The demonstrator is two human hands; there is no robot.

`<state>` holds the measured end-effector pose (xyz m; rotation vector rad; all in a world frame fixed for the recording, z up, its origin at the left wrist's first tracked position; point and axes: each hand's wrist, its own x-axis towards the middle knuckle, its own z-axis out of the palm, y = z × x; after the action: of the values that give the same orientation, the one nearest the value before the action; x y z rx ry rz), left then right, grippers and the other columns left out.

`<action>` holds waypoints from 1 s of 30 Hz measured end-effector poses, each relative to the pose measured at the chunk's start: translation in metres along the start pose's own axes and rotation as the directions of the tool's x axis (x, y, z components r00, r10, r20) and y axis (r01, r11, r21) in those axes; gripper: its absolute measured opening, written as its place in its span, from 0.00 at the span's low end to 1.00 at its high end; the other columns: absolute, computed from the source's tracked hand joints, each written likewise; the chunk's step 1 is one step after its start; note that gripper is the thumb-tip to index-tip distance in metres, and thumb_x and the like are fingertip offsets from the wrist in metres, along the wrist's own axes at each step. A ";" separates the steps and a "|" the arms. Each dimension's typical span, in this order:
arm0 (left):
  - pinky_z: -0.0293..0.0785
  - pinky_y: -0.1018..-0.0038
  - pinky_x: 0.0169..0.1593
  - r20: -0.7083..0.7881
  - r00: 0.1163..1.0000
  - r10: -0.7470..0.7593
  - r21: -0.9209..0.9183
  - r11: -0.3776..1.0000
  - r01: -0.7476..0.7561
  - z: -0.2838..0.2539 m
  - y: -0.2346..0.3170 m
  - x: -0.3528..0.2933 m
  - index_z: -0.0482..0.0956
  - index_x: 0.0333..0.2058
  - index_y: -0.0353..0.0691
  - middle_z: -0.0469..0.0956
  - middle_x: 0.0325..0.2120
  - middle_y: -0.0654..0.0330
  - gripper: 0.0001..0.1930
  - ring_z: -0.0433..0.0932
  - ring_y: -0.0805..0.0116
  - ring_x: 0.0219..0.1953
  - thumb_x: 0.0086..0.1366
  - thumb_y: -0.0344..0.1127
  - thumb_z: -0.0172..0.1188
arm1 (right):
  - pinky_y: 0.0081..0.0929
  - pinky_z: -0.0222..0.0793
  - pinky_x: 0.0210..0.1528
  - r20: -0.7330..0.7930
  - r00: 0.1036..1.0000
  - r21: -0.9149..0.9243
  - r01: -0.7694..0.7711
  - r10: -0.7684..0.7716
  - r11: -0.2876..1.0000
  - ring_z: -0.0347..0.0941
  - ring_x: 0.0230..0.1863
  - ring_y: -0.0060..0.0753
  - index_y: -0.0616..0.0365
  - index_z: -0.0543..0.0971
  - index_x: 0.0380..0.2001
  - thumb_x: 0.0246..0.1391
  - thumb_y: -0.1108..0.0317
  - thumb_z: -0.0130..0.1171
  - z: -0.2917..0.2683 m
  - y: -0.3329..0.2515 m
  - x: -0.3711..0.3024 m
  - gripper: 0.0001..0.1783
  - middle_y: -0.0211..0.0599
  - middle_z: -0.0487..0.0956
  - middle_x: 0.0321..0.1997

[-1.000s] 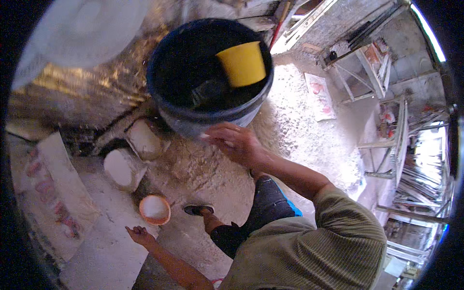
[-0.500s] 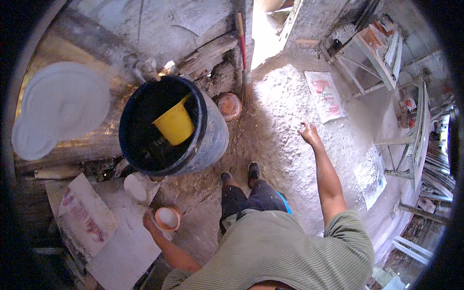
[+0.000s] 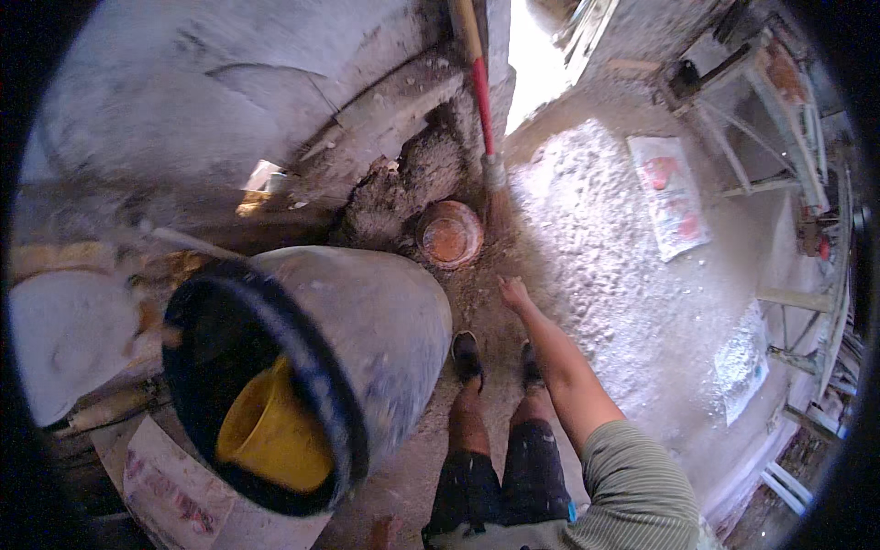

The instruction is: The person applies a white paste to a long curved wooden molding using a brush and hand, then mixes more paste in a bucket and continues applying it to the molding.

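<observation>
My right hand [image 3: 513, 291] hangs over the floor, right of the big barrel, with nothing in it. Its fingers look loosely extended, though they are small in the picture. My left hand is out of sight. A large grey-blue barrel [image 3: 376, 321] with a dark rim stands at my left. Inside its mouth lies a yellow plastic container [image 3: 270, 435], partly hidden by the rim. Beyond my right hand, an orange-brown round pot [image 3: 449, 236] stained with white sits on the ground. Behind it leans a long-handled tool [image 3: 482, 105] with a wood and red shaft.
Pale lumpy powder [image 3: 587, 247] covers the floor at my right. On it lie a printed white sack [image 3: 667, 197] and another pale sack [image 3: 741, 362]. Wooden frames [image 3: 797, 298] line the right side. A white lid [image 3: 69, 339] and a flat printed sack [image 3: 174, 481] are at left.
The view has shifted nearer the barrel, which now looks larger. My right hand has come inward, from above the powder toward the pot. My left hand, formerly beside a small orange bowl, has left view.
</observation>
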<state>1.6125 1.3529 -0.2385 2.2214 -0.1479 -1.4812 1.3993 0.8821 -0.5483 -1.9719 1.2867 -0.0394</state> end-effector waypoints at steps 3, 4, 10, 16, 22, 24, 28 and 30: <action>0.61 0.61 0.62 -0.049 0.995 -0.085 0.044 0.995 0.087 0.033 -0.025 0.028 0.70 0.56 0.37 0.76 0.51 0.55 0.24 0.70 0.61 0.58 0.69 0.47 0.52 | 0.58 0.67 0.42 -0.042 0.987 0.002 0.155 -0.154 0.988 0.72 0.42 0.68 0.63 0.72 0.49 0.65 0.53 0.43 0.045 -0.049 0.115 0.23 0.62 0.77 0.37; 0.61 0.61 0.62 0.009 0.999 -0.045 0.191 0.981 0.043 -0.008 0.010 0.077 0.70 0.56 0.37 0.76 0.51 0.55 0.23 0.71 0.61 0.57 0.69 0.46 0.52 | 0.57 0.68 0.43 -0.369 0.922 0.067 0.154 -0.119 0.986 0.73 0.41 0.68 0.62 0.70 0.51 0.66 0.53 0.43 0.045 -0.015 0.157 0.23 0.61 0.77 0.39; 0.63 0.63 0.61 -0.096 0.965 -0.243 0.174 0.951 0.256 0.025 -0.039 0.075 0.71 0.55 0.37 0.76 0.50 0.54 0.21 0.72 0.62 0.56 0.69 0.43 0.53 | 0.53 0.70 0.52 -0.053 0.982 -0.029 0.178 -0.179 0.984 0.70 0.56 0.61 0.58 0.69 0.59 0.66 0.52 0.44 0.147 0.027 0.339 0.26 0.62 0.72 0.56; 0.65 0.66 0.60 -0.072 0.958 -0.278 0.198 0.937 0.286 0.016 -0.048 0.083 0.72 0.55 0.37 0.77 0.49 0.54 0.20 0.73 0.63 0.55 0.69 0.41 0.54 | 0.47 0.67 0.60 0.052 0.992 0.268 -0.121 0.112 0.956 0.64 0.64 0.49 0.54 0.68 0.63 0.63 0.47 0.47 0.146 0.093 0.381 0.31 0.51 0.67 0.65; 0.67 0.68 0.59 -0.072 0.954 -0.291 0.137 0.945 0.298 0.055 -0.055 0.017 0.73 0.54 0.36 0.77 0.49 0.53 0.18 0.74 0.64 0.54 0.69 0.38 0.55 | 0.49 0.70 0.49 -0.023 0.990 0.289 -0.125 0.138 0.949 0.74 0.47 0.63 0.56 0.75 0.53 0.58 0.48 0.56 0.095 0.038 0.262 0.27 0.57 0.79 0.47; 0.67 0.68 0.59 -0.011 0.980 -0.198 0.150 0.969 0.198 0.053 -0.048 0.026 0.73 0.54 0.36 0.77 0.48 0.53 0.17 0.74 0.64 0.54 0.69 0.37 0.55 | 0.49 0.71 0.45 -0.361 0.931 0.391 0.094 0.058 0.916 0.75 0.42 0.64 0.55 0.77 0.47 0.56 0.54 0.58 0.078 0.067 0.224 0.21 0.57 0.79 0.42; 0.69 0.71 0.57 0.019 0.993 -0.117 0.058 0.992 0.116 0.071 0.008 -0.006 0.74 0.51 0.36 0.78 0.47 0.54 0.16 0.75 0.68 0.52 0.68 0.36 0.58 | 0.41 0.68 0.43 -0.553 0.832 0.196 0.077 0.045 0.978 0.71 0.38 0.48 0.62 0.79 0.41 0.55 0.63 0.62 0.004 0.016 0.099 0.15 0.49 0.73 0.34; 0.69 0.72 0.56 -0.028 0.988 -0.149 -0.092 0.985 0.146 0.102 0.037 -0.052 0.75 0.50 0.36 0.78 0.46 0.56 0.15 0.76 0.69 0.51 0.68 0.36 0.59 | 0.40 0.67 0.42 -0.372 0.928 0.191 0.116 -0.037 0.975 0.69 0.37 0.47 0.62 0.79 0.41 0.52 0.65 0.64 -0.066 -0.050 0.024 0.15 0.47 0.70 0.34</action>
<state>1.5049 1.3057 -0.2103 2.2258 0.0950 -1.4934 1.4222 0.8354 -0.4800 -1.8849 1.3707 -0.5853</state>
